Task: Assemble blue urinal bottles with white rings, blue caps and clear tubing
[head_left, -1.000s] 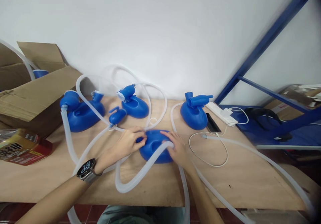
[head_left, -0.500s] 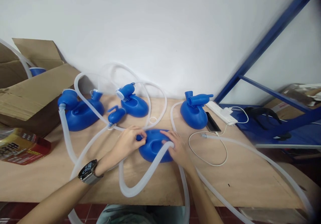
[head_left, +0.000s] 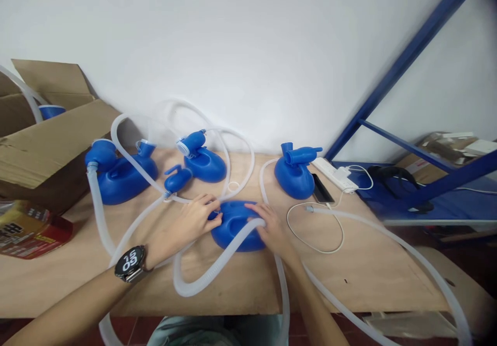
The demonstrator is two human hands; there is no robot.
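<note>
A flat blue plastic vessel (head_left: 233, 224) lies on the wooden table (head_left: 380, 273) in front of me. My left hand (head_left: 192, 222), with a black watch on the wrist, pinches the vessel's left end. The fingers of my right hand (head_left: 269, 227) curl over the vessel's right side, where a white ribbed hose (head_left: 205, 279) meets it. From there the hose loops down toward the table's front edge.
Three more blue vessels (head_left: 124, 173) (head_left: 204, 162) (head_left: 294, 175) with clear tubes stand behind. An open cardboard box (head_left: 46, 139) and a red packet (head_left: 29, 229) are at left. A phone (head_left: 320, 188), white power strip (head_left: 336, 175) and cable lie right, by a blue metal rack (head_left: 404, 61).
Both hands stay on the flat blue vessel. The ribbed hose loop has shifted a little to the left, and the view has drifted slightly right.
</note>
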